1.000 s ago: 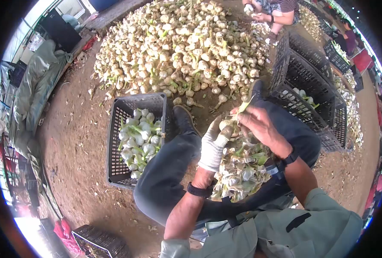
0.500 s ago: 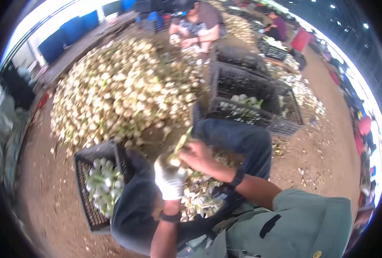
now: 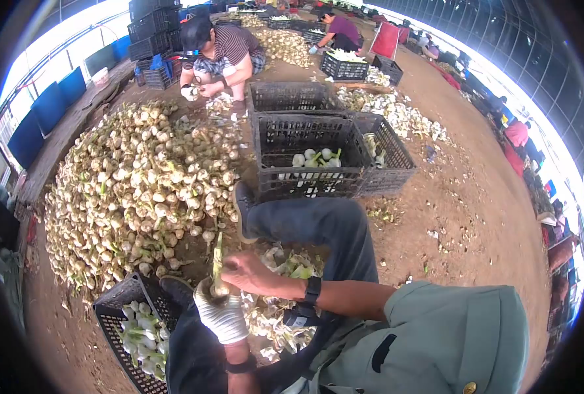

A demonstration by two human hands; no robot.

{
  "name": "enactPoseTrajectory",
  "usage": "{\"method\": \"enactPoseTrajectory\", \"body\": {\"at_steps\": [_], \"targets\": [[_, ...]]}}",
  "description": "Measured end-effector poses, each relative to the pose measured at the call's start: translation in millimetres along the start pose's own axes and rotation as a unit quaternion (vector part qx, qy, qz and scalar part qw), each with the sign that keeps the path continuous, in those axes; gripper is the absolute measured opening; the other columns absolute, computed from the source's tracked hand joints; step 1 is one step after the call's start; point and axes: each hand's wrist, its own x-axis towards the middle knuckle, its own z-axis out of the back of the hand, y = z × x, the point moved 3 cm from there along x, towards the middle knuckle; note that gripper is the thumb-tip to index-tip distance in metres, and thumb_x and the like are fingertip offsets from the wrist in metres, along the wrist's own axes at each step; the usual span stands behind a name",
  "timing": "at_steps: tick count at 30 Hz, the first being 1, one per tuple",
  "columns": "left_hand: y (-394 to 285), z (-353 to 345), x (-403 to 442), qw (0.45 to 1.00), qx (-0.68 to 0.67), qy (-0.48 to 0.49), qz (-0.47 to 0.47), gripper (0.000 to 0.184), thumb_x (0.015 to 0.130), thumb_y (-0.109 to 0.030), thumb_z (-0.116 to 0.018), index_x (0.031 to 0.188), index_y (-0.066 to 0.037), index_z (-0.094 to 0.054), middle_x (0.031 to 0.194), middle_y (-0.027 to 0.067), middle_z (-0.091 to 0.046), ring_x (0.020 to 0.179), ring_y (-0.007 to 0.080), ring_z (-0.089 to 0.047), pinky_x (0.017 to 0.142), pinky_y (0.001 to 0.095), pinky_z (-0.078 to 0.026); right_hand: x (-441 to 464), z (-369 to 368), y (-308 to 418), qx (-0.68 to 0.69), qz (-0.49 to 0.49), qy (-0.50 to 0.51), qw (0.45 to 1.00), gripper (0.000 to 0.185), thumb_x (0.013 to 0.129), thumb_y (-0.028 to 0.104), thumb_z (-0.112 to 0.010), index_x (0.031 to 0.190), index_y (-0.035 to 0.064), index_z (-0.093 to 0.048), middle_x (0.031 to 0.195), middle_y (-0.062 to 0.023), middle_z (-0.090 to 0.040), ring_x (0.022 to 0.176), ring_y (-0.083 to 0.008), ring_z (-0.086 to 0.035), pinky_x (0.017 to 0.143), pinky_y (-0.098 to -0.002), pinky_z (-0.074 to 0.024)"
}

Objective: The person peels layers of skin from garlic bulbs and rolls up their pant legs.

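Observation:
My left hand [image 3: 222, 314], in a white knitted glove, is closed around a garlic bulb [image 3: 220, 289] in front of my lap. The bulb's pale green stalk [image 3: 217, 256] points up and away from me. Bare and bent at the fingers, my right hand [image 3: 251, 274] pinches the side of the stalk just above the bulb; its fingertips are partly hidden. Peeled skins [image 3: 275, 322] lie on the ground between my legs. At my left knee, a black crate [image 3: 111, 328] holds cleaned garlic bulbs [image 3: 144, 335].
A large heap of unpeeled garlic [image 3: 141, 177] rises ahead on the left. Black crates [image 3: 311, 180] stand beyond my right foot, one with a few white bulbs. A person in a striped shirt [image 3: 236, 49] squats behind the heap; another in purple [image 3: 344, 29] works farther back.
My view has tilted up and turned right, so the heap and crates appear farther left. The garlic stalk now stands more upright; both hands remain on the garlic.

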Motion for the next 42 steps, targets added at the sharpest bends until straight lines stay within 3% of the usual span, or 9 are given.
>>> {"method": "enactPoseTrajectory", "body": {"at_steps": [3,6,8,12,19,27,33,35,42], "targets": [[1.4,-0.3,0.5,1.000,0.006,-0.003,-0.025,0.051,0.073,-0.007,-0.082,0.116,0.000,-0.056,0.106,0.0079,-0.062,0.089,0.0146,-0.057,0.080,0.0276,-0.050,0.1,-0.1,-7.8,0.067,-0.052,0.056,0.995,0.028,0.084,0.023,-0.067,0.085,-0.0043,-0.064,0.086,-0.0193,-0.060,0.082,-0.0240,-0.057,0.071,-0.0392,-0.0458],[-4.5,0.3,1.4,1.000,-0.020,0.007,-0.011,0.051,0.073,-0.005,-0.082,0.117,0.001,-0.055,0.107,0.0084,-0.062,0.090,0.0141,-0.057,0.080,0.0274,-0.050,4.0,-13.1,-41.6,0.103,0.003,0.034,0.994,0.037,0.086,0.028,-0.068,0.100,-0.0066,-0.061,0.087,-0.0186,-0.060,0.081,-0.0229,-0.058,0.069,-0.0358,-0.0470],[-4.5,0.3,1.7,0.997,-0.064,0.014,0.030,0.052,0.074,-0.005,-0.081,0.118,0.002,-0.055,0.109,0.0091,-0.062,0.092,0.0137,-0.057,0.082,0.0267,-0.049,-0.3,-9.8,-37.3,0.030,0.121,0.000,0.992,0.026,0.090,0.016,-0.064,0.098,-0.0073,-0.056,0.069,-0.0037,-0.054,0.066,-0.0055,-0.046,0.054,-0.0274,-0.0399],[4.0,-0.3,1.9,0.998,-0.057,0.018,0.008,0.052,0.074,-0.005,-0.081,0.119,0.002,-0.054,0.107,0.0085,-0.063,0.093,0.0137,-0.058,0.083,0.0264,-0.049,2.7,-17.5,-47.3,0.095,0.187,-0.026,0.977,0.022,0.090,0.014,-0.063,0.099,-0.0051,-0.058,0.073,-0.0043,-0.057,0.067,-0.0061,-0.048,0.056,-0.0260,-0.0419],[-2.0,4.9,-0.7,0.990,0.112,0.036,-0.072,0.056,0.072,-0.010,-0.080,0.122,0.001,-0.055,0.107,0.0118,-0.065,0.093,0.0180,-0.063,0.085,0.0296,-0.051,-2.2,-5.8,-12.3,0.163,-0.044,0.068,0.983,0.014,0.083,0.011,-0.063,0.090,-0.0006,-0.064,0.068,-0.0034,-0.062,0.052,-0.0080,-0.055,0.043,-0.0261,-0.0425],[-7.4,7.3,2.2,0.986,0.149,0.014,-0.067,0.044,0.075,-0.013,-0.078,0.113,-0.003,-0.058,0.096,0.0097,-0.065,0.080,0.0141,-0.062,0.072,0.0267,-0.053,2.0,-5.9,-3.0,0.177,-0.061,0.092,0.978,0.007,0.085,0.002,-0.060,0.090,-0.0023,-0.061,0.078,-0.0083,-0.063,0.063,-0.0094,-0.058,0.054,-0.0235,-0.0480],[7.1,11.3,8.7,0.986,-0.138,0.048,0.082,0.046,0.080,-0.017,-0.076,0.116,0.001,-0.054,0.094,0.0083,-0.064,0.076,0.0139,-0.061,0.067,0.0259,-0.053,9.9,-6.0,-10.1,0.107,-0.054,0.098,0.988,0.006,0.086,0.003,-0.060,0.089,-0.0024,-0.061,0.074,-0.0010,-0.059,0.061,-0.0064,-0.052,0.051,-0.0218,-0.0397],[-0.2,15.5,8.2,0.933,-0.273,0.082,0.219,0.045,0.084,-0.024,-0.072,0.116,0.001,-0.053,0.093,0.0079,-0.064,0.073,0.0137,-0.062,0.061,0.0264,-0.054,7.7,-3.6,2.4,0.130,-0.062,0.105,0.984,0.007,0.086,0.004,-0.060,0.088,-0.0023,-0.061,0.073,0.0003,-0.057,0.059,-0.0057,-0.049,0.051,-0.0215,-0.0373],[-3.1,15.0,9.7,0.829,-0.463,0.133,0.283,0.051,0.081,-0.033,-0.063,0.120,-0.002,-0.052,0.098,0.0085,-0.064,0.073,0.0177,-0.062,0.057,0.0292,-0.052,-2.7,-6.6,3.3,0.276,-0.162,0.126,0.939,0.012,0.087,0.008,-0.055,0.091,-0.0016,-0.061,0.069,0.0002,-0.054,0.053,-0.0061,-0.044,0.046,-0.0229,-0.0345]]}}
